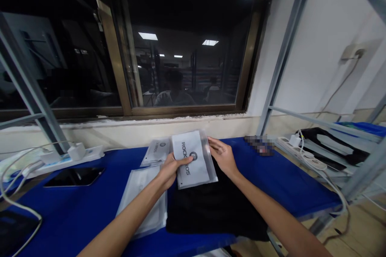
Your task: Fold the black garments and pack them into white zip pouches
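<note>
A frosted plastic zip bag (200, 170) with dark ROCKBROS lettering is held tilted above the table. My left hand (168, 170) is closed on its left side, thumb lying across the front. At the opposite edge, my right hand (223, 157) grips the clear margin between thumb and fingers, though the exact contact is partly hidden. Beneath the bag lies a folded black cloth (211, 213). More frosted bags (135, 180) lie to the left, partly under my left forearm, and a smaller printed bag (156, 151) sits behind them.
On the blue table (102, 204), a black phone (74, 177) lies left, near a power strip (93, 153) with white plugs and cables. Metal posts (283, 56) flank the table. Another power strip (289, 146) and black items (331, 148) are at the right. A window (187, 68) stands behind.
</note>
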The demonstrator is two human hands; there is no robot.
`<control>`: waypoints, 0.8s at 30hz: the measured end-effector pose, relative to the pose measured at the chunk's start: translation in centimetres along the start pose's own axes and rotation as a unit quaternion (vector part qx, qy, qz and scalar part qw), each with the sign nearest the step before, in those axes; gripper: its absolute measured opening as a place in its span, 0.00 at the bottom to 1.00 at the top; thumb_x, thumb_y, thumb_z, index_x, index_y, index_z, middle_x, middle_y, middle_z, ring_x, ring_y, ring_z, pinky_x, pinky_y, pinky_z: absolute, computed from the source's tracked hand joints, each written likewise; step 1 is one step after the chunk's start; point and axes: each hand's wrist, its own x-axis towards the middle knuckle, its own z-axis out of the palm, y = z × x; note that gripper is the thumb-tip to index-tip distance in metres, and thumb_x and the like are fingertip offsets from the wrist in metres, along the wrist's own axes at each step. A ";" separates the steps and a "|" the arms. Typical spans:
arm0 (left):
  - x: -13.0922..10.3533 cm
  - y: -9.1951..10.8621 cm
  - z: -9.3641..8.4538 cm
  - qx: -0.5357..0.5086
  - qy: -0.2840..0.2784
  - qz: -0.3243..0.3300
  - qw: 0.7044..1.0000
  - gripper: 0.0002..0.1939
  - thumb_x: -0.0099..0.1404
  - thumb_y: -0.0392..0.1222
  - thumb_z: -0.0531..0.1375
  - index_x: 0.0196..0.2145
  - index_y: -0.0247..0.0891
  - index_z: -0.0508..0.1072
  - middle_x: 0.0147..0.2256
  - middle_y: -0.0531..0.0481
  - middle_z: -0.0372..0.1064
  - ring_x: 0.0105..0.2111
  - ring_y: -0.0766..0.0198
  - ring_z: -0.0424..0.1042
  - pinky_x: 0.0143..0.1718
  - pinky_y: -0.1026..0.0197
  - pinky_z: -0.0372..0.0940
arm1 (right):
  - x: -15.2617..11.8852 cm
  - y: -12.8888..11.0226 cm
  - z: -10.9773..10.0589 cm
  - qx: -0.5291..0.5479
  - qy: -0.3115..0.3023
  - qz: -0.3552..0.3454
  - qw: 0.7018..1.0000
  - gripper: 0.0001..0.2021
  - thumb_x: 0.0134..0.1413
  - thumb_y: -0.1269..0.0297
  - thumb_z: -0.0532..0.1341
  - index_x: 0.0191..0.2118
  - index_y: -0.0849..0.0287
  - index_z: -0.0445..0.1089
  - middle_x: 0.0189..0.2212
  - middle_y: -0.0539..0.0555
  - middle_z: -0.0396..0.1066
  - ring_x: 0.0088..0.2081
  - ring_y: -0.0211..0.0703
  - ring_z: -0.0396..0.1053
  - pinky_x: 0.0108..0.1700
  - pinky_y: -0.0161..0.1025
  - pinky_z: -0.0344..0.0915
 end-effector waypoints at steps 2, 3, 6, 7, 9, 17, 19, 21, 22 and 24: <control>0.5 0.4 -0.3 -0.056 0.051 0.008 0.997 0.23 0.51 0.38 0.75 0.44 0.35 0.78 0.48 0.42 0.79 0.45 0.52 0.79 0.49 0.55 0.74 | -0.1 -0.2 -0.2 -0.030 -0.001 -0.051 0.998 0.15 0.56 0.57 0.68 0.49 0.53 0.79 0.53 0.58 0.74 0.54 0.52 0.73 0.58 0.47 0.68; 0.6 0.7 -0.5 -0.081 0.072 0.017 0.994 0.22 0.51 0.37 0.74 0.45 0.36 0.78 0.48 0.43 0.79 0.45 0.53 0.79 0.49 0.56 0.74 | -0.1 -0.2 -0.2 -0.041 -0.015 -0.060 0.997 0.17 0.56 0.57 0.68 0.51 0.52 0.78 0.57 0.58 0.72 0.56 0.52 0.71 0.58 0.46 0.68; 0.9 1.4 -0.7 -0.131 0.103 0.038 0.985 0.20 0.55 0.37 0.71 0.45 0.37 0.77 0.48 0.46 0.79 0.44 0.56 0.79 0.48 0.58 0.75 | -0.3 0.4 0.0 -0.021 -0.084 0.005 0.996 0.23 0.52 0.57 0.72 0.55 0.53 0.75 0.53 0.58 0.75 0.51 0.51 0.74 0.51 0.46 0.74; 0.9 1.5 -0.7 -0.142 0.102 0.041 0.984 0.19 0.55 0.37 0.71 0.45 0.37 0.76 0.47 0.46 0.79 0.44 0.57 0.79 0.47 0.58 0.75 | -0.3 0.7 0.1 -0.005 -0.097 0.032 0.995 0.21 0.52 0.56 0.72 0.52 0.55 0.77 0.47 0.57 0.77 0.47 0.51 0.76 0.47 0.46 0.75; 1.1 1.6 -0.9 -0.160 0.094 0.049 0.981 0.18 0.55 0.35 0.71 0.44 0.36 0.76 0.46 0.45 0.79 0.43 0.57 0.79 0.46 0.60 0.75 | -0.1 1.3 0.2 0.024 -0.082 0.052 0.995 0.16 0.52 0.53 0.71 0.41 0.59 0.79 0.37 0.55 0.79 0.40 0.49 0.77 0.43 0.45 0.77; 2.8 3.3 -5.0 0.174 0.212 0.364 0.890 0.27 0.56 0.44 0.71 0.51 0.42 0.69 0.52 0.43 0.72 0.53 0.53 0.73 0.56 0.50 0.66 | 1.5 2.7 -2.0 -0.055 0.040 -0.037 0.997 0.15 0.50 0.51 0.71 0.31 0.58 0.78 0.30 0.55 0.77 0.33 0.48 0.75 0.33 0.41 0.74; 2.6 3.4 -5.3 0.385 0.145 0.434 0.802 0.22 0.62 0.47 0.68 0.52 0.43 0.70 0.57 0.42 0.68 0.59 0.50 0.67 0.61 0.45 0.61 | 1.6 2.9 -2.3 -0.115 0.018 -0.082 0.990 0.13 0.53 0.53 0.69 0.29 0.58 0.77 0.31 0.55 0.77 0.34 0.47 0.75 0.33 0.39 0.72; 2.2 3.3 -5.2 0.514 0.078 0.446 0.728 0.14 0.68 0.49 0.63 0.48 0.43 0.74 0.58 0.42 0.66 0.60 0.49 0.64 0.61 0.43 0.59 | 1.6 3.1 -2.5 -0.153 0.002 -0.110 0.982 0.12 0.56 0.55 0.67 0.29 0.59 0.76 0.31 0.55 0.76 0.33 0.46 0.74 0.32 0.38 0.70; 2.0 3.2 -5.1 0.549 0.059 0.446 0.704 0.11 0.70 0.49 0.61 0.46 0.43 0.75 0.57 0.42 0.66 0.59 0.48 0.64 0.60 0.42 0.60 | 1.6 3.2 -2.6 -0.166 -0.001 -0.116 0.979 0.12 0.57 0.56 0.66 0.29 0.59 0.76 0.30 0.54 0.76 0.32 0.45 0.74 0.32 0.37 0.70; 1.8 3.0 -5.1 0.591 0.041 0.442 0.674 0.12 0.72 0.50 0.58 0.43 0.42 0.77 0.57 0.41 0.65 0.58 0.47 0.64 0.58 0.42 0.61 | 1.7 3.4 -2.8 -0.183 0.001 -0.119 0.976 0.12 0.59 0.56 0.65 0.30 0.59 0.75 0.28 0.53 0.75 0.31 0.45 0.74 0.31 0.36 0.69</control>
